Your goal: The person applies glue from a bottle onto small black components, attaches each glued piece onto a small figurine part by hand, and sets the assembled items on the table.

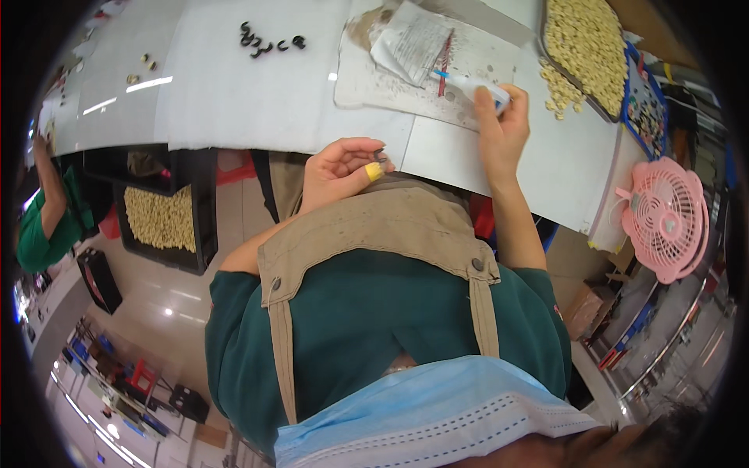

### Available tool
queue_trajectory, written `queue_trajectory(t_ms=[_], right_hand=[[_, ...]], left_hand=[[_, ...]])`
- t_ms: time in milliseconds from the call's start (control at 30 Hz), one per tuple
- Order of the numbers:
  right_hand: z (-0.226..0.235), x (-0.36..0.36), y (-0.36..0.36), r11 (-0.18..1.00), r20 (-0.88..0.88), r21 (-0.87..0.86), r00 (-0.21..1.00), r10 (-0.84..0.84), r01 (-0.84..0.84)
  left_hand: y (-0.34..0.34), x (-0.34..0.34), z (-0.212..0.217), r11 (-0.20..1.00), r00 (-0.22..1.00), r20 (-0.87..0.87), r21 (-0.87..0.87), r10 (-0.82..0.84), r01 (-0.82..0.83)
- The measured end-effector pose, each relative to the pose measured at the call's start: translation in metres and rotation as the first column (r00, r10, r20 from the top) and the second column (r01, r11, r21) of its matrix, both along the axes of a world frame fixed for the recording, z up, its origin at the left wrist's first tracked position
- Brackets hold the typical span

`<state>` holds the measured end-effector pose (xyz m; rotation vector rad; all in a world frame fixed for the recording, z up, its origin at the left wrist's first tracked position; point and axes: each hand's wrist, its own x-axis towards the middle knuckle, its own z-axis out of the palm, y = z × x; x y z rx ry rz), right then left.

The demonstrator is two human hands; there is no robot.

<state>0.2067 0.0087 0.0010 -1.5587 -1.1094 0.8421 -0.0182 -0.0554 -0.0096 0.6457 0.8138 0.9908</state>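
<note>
My left hand [334,170] is at the table's near edge, with a yellow cover on one fingertip. Its fingers pinch a small dark curved piece [380,155]. Farther right, my right hand [504,134] grips a white squeeze bottle [470,83] with a blue tip, tilted over a stained white board [374,92]. The bottle's tip is near a thin red stick [445,64] and a crumpled printed sheet [411,43] lying on the board. At the far left of the board, several black curved pieces [261,48] lie scattered on the white table [234,109].
Many cream-coloured small pieces [587,43] fill a tray at the far right, some spilled beside it. A blue basket [654,117] and a pink fan [669,222] are at the right edge. Left, below the table, a black crate [204,226] holds more cream pieces; a person's arm [52,183] shows beyond.
</note>
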Motion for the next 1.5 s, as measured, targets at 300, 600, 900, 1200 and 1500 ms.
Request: queue_trajectory(t_ms=[300,600,900,1200,1500], right_hand=[[0.007,0.053,0.019,0.979,0.63,0.203,0.765,-0.135,0.005],[0.002,0.104,0.012,0.996,0.822,0.084,0.562,-0.09,0.037],[0.013,0.042,-0.02,0.926,0.206,0.134,0.924,0.322,-0.352],[0.023,-0.027,-0.034,0.613,0.512,0.336,0.685,0.517,-0.715],[0.026,-0.036,-0.034,0.598,0.6,0.311,0.641,0.479,-0.738]], left_hand=[[0.001,-0.005,-0.003,0.998,0.999,0.017,-0.04,0.046,-0.045],[0.002,0.003,-0.003,1.0,1.0,0.016,-0.024,-0.003,0.004],[0.009,0.004,0.009,0.972,0.989,0.122,-0.208,-0.083,0.107],[0.01,0.007,0.012,0.938,0.969,0.232,-0.31,-0.082,0.154],[0.008,0.0,0.008,0.926,0.97,0.206,-0.325,-0.129,0.192]])
